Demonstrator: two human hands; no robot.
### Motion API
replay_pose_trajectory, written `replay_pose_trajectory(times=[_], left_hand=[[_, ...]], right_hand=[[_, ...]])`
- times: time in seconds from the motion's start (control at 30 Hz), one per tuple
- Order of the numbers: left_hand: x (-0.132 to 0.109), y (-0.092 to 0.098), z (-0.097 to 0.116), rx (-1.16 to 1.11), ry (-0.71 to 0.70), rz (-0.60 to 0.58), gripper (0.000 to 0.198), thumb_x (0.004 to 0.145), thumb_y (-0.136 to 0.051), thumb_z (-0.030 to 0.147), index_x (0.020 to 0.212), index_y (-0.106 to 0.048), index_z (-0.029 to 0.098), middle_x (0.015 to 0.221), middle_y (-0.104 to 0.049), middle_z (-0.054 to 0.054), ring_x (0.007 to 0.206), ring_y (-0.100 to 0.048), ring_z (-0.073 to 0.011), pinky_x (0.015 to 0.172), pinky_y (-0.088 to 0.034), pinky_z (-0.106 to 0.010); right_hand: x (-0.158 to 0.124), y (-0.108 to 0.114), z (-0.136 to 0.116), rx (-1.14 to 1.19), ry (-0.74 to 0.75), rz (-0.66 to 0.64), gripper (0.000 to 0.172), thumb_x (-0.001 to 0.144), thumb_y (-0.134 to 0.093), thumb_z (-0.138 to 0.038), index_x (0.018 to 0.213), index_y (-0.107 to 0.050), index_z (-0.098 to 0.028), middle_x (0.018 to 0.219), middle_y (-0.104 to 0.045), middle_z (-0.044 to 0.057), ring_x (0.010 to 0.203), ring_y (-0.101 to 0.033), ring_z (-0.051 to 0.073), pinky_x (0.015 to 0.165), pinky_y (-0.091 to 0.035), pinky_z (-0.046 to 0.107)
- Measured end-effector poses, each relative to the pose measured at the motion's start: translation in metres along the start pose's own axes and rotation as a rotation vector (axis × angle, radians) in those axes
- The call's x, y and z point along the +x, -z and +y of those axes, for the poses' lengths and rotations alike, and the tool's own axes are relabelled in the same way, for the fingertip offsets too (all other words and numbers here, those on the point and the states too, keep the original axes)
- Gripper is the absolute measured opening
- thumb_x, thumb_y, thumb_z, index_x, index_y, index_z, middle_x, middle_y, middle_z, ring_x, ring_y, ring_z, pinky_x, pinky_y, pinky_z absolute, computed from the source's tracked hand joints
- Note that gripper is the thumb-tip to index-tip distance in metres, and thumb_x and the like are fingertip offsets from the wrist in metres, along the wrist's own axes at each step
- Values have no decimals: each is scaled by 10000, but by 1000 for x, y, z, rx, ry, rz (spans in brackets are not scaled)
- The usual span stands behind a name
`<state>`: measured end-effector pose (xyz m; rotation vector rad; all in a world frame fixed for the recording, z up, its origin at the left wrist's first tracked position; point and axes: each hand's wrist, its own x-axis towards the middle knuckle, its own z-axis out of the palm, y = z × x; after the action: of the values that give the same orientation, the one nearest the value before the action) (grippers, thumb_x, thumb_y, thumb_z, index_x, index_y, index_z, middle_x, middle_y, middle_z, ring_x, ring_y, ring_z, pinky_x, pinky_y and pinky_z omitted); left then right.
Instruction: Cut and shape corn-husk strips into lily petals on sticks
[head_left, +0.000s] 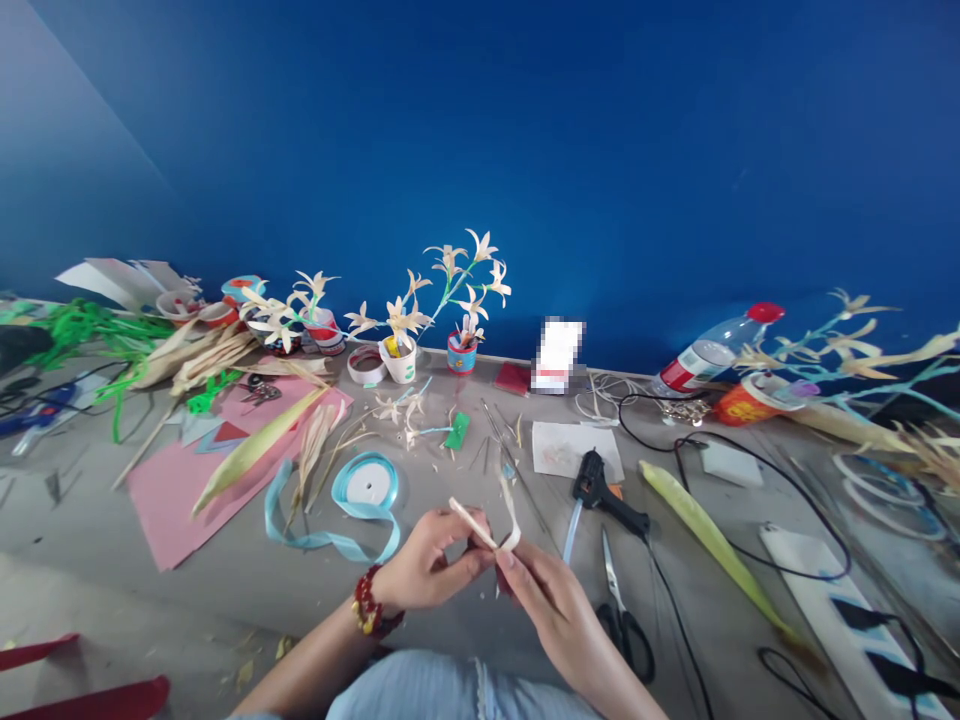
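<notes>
Close together over the table's front edge, both hands are closed on a pale, dry strip of corn husk [511,512]. My left hand [431,562] pinches it between thumb and fingers, where one narrow length slants up to the left. From the fingertips of my right hand [551,592] a thinner, curled length rises; whether both lengths are one piece I cannot tell. Left of the hands lies a roll of light blue ribbon [367,484], partly unwound. A black glue gun [606,495] and black-handled scissors [619,610] rest to the right.
Husk flowers [405,318] on pale stems stand in small cups along the blue wall. Pink paper [169,500] with husks lies left. A green husk [705,530], a white power strip [817,600], black cables and a tilted plastic bottle [709,350] occupy the right.
</notes>
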<state>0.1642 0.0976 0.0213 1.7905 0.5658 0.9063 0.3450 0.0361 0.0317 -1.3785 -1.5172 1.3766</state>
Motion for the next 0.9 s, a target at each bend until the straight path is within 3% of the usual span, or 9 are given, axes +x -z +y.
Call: replay_pose_trajectory(times=[0.33, 0.7, 0.9], left_hand=[[1, 2, -1, 4, -90, -3, 229, 936, -545, 283, 767, -607, 142, 686, -587, -31, 639, -525, -123, 650, -433, -231], [-1, 8, -10, -114, -132, -12, 172, 919, -587, 240, 778, -596, 144, 706, -601, -45, 674, -530, -132, 660, -450, -243], [-3, 12, -15, -117, -82, -21, 155, 913, -595, 212, 778, -610, 139, 705, -597, -49, 670, -535, -133, 666, -447, -244]], right_hand=[[-1, -7, -2, 506, -216, -114, 537, 841, -579, -693, 687, -491, -186, 585, -323, -68, 499, -195, 78, 466, -98, 259], [-11, 3, -5, 609, -249, -145, 526, 817, -649, -653, 660, -515, -169, 555, -361, -62, 481, -224, 67, 454, -96, 252], [-15, 12, -5, 635, -267, -168, 527, 839, -627, -654, 685, -532, -158, 532, -364, -67, 465, -198, 58, 447, -76, 247]])
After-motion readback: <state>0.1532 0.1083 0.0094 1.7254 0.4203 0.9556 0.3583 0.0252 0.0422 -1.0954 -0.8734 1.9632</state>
